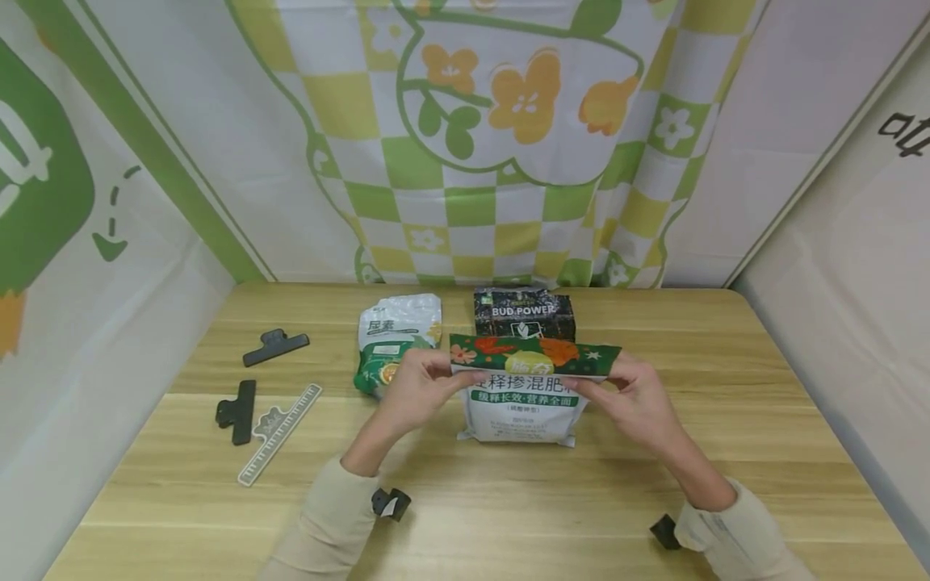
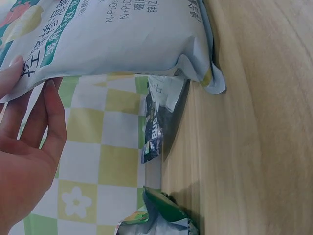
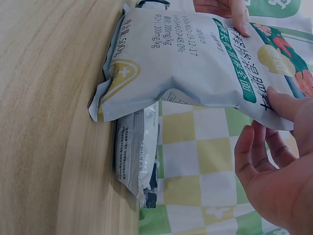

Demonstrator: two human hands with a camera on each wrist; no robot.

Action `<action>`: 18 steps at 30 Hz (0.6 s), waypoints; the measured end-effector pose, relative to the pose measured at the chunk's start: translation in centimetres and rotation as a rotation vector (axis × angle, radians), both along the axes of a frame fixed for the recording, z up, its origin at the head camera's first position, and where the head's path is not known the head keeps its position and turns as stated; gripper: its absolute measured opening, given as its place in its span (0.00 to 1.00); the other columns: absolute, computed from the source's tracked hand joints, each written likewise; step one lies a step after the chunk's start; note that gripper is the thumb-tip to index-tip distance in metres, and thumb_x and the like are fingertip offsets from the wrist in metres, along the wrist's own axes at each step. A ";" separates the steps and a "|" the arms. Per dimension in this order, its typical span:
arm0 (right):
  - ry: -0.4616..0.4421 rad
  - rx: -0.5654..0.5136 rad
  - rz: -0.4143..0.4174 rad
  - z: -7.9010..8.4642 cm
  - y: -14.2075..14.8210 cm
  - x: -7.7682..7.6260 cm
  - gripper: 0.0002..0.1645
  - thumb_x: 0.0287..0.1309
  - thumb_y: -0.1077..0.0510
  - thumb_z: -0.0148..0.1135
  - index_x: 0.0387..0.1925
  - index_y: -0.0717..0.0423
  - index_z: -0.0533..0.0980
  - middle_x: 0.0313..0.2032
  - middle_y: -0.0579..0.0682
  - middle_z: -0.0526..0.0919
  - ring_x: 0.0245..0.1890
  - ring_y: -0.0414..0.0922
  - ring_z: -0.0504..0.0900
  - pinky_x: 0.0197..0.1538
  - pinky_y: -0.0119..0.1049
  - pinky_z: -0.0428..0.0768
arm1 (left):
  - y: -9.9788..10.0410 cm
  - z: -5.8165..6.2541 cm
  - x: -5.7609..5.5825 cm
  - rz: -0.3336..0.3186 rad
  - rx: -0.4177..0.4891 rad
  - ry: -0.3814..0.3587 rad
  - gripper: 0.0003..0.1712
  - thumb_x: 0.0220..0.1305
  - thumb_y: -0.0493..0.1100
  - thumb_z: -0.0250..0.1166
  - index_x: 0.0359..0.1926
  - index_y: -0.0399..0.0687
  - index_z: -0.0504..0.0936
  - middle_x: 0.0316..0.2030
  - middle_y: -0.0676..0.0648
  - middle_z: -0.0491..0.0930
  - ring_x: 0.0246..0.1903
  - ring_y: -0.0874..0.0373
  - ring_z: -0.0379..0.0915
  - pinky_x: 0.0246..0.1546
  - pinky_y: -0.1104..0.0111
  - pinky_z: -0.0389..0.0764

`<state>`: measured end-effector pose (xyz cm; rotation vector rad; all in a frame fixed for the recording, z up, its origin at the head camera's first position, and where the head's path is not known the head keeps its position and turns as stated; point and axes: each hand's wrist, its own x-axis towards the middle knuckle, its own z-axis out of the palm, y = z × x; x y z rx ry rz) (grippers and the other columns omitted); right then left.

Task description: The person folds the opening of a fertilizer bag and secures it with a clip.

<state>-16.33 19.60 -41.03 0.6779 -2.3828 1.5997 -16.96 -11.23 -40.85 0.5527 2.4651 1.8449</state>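
Two hands pinch a white bag (image 1: 525,424) in the head view, the left hand (image 1: 416,391) at one side and the right hand (image 1: 641,403) at the other, just below a green flowered band. The bag is upright over the surface (image 1: 508,524), in front of a black packet (image 1: 525,311) lettered BUD POWER. A white-and-green pouch (image 1: 398,327) stands beyond the left hand. Off to the left lie one black clip (image 1: 276,349), another black clip (image 1: 245,413) and, just beside the latter, a slanted white clip (image 1: 279,436) with a keyboard pattern.

From the left wrist, the thumb presses the bag's printed front and the bent fingers sit behind, leaving the palm clear. The bag's lower edge seems to rest on the surface, though the angle makes that hard to judge.

From the right wrist, that hand grips likewise: thumb in front, fingers curved behind.
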 end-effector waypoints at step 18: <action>0.114 -0.061 0.092 0.0 0.4 0.2 0.13 0.55 0.79 0.69 0.38 0.63 0.88 0.39 0.38 0.86 0.35 0.31 0.82 0.31 0.25 0.80 | -0.8 0.0 0.3 -0.070 -0.063 0.060 0.15 0.71 0.38 0.68 0.26 0.39 0.87 0.44 0.40 0.92 0.22 0.71 0.71 0.26 0.77 0.71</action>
